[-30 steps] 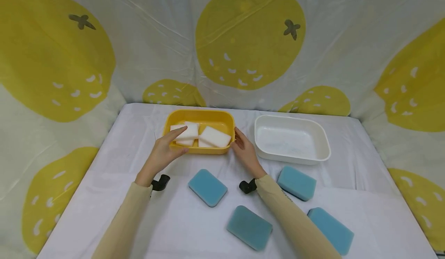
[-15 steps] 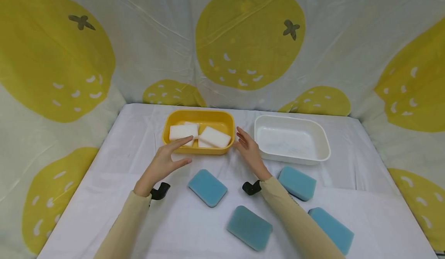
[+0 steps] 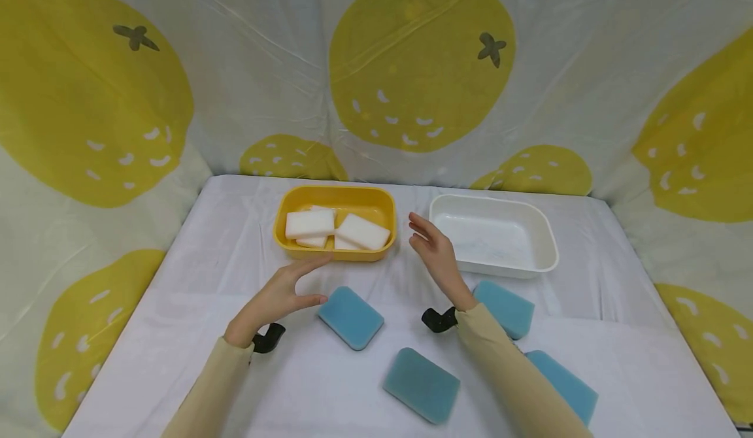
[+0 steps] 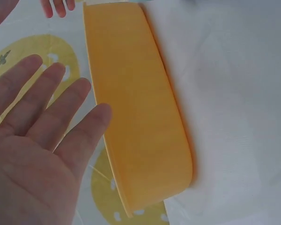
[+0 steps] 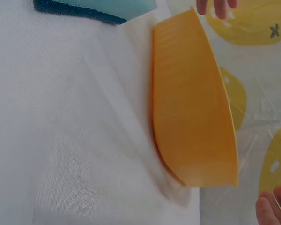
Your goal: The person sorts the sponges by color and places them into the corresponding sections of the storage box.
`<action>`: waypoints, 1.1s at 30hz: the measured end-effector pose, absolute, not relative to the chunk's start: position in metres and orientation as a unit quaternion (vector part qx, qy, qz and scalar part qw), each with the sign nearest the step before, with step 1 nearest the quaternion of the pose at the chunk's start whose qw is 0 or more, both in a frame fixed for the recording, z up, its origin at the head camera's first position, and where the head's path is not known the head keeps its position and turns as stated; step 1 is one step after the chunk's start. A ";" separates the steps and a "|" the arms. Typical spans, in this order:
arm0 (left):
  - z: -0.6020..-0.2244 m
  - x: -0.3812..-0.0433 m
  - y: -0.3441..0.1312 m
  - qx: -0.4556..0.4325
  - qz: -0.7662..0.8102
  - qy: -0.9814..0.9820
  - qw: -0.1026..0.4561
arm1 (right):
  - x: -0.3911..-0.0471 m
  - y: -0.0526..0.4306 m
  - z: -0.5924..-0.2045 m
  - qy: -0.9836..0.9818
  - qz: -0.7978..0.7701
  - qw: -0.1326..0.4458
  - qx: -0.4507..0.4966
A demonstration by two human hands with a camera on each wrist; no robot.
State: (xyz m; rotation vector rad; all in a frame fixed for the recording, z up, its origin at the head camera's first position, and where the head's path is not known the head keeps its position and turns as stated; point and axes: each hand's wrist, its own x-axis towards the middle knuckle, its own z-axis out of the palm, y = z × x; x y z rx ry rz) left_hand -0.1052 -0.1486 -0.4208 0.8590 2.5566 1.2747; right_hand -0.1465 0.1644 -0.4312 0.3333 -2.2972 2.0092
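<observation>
In the head view a yellow tub (image 3: 335,193) stands at the back of the table, with several white sponges (image 3: 310,224) lying in it. My left hand (image 3: 276,301) hovers at the tub's front, fingers stretched out and nothing held; its thumb comes near a blue sponge (image 3: 351,318). To the right of the tub, my right hand (image 3: 435,252) is raised beside the white tub (image 3: 497,265), its fingers extended and holding nothing. The left wrist view shows the left fingers (image 4: 72,105) spread before the yellow wall. Only fingertips (image 5: 271,206) of the right hand appear in its wrist view.
More blue sponges lie about the white cloth: one at the front middle (image 3: 421,386), one below the white tub (image 3: 504,308), one at the front right (image 3: 565,386), partly behind the right sleeve. A lemon-printed curtain (image 3: 423,65) hangs behind the table.
Both hands have come away from the yellow tub. The left hand drew back toward the front; the right hand let go of the tub's side and moved right. The tub stayed put.
</observation>
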 end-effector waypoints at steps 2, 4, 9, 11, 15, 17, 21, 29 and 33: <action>-0.423 -0.103 -0.148 0.287 0.426 0.854 0.087 | -0.145 0.167 -0.430 -0.745 0.656 0.041 0.113; -0.425 -0.101 -0.148 0.284 0.429 0.852 0.098 | -0.144 0.170 -0.429 -0.744 0.657 0.048 0.113; -0.428 -0.097 -0.147 0.278 0.438 0.846 0.124 | -0.143 0.178 -0.427 -0.735 0.663 0.067 0.124; -0.430 -0.096 -0.147 0.281 0.437 0.845 0.129 | -0.142 0.181 -0.425 -0.732 0.665 0.072 0.129; -0.434 -0.095 -0.147 0.281 0.433 0.845 0.141 | -0.140 0.190 -0.419 -0.725 0.671 0.083 0.134; -0.436 -0.094 -0.147 0.280 0.434 0.844 0.147 | -0.139 0.195 -0.417 -0.719 0.676 0.089 0.135; -0.438 -0.094 -0.148 0.285 0.436 0.839 0.159 | -0.136 0.210 -0.411 -0.713 0.681 0.101 0.132; -0.447 -0.094 -0.149 0.294 0.432 0.835 0.171 | -0.129 0.240 -0.403 -0.721 0.675 0.120 0.101; -0.447 -0.094 -0.149 0.301 0.434 0.832 0.170 | -0.125 0.254 -0.401 -0.728 0.667 0.127 0.094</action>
